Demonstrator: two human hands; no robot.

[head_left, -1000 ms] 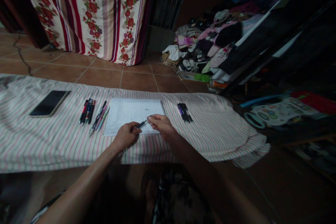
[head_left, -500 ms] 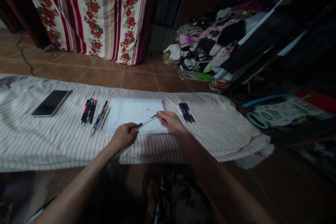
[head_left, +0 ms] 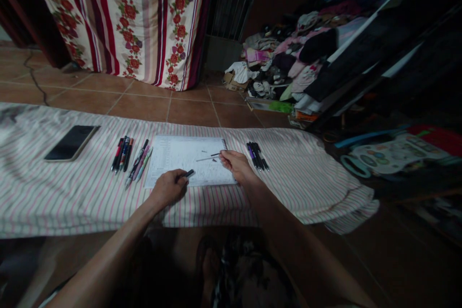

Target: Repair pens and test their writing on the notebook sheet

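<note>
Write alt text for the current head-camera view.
A person's left hand holds a dark pen barrel and the right hand a thin rod over a spiral notebook. Pens lie either side on striped cloth, a phone farther left.

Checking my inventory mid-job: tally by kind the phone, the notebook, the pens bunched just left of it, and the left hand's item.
Phone: 1
Spiral notebook: 1
Pens in that bunch: 3
Dark pen piece in the left hand: 1
Total: 6

Plastic pen barrel; paper notebook
</note>
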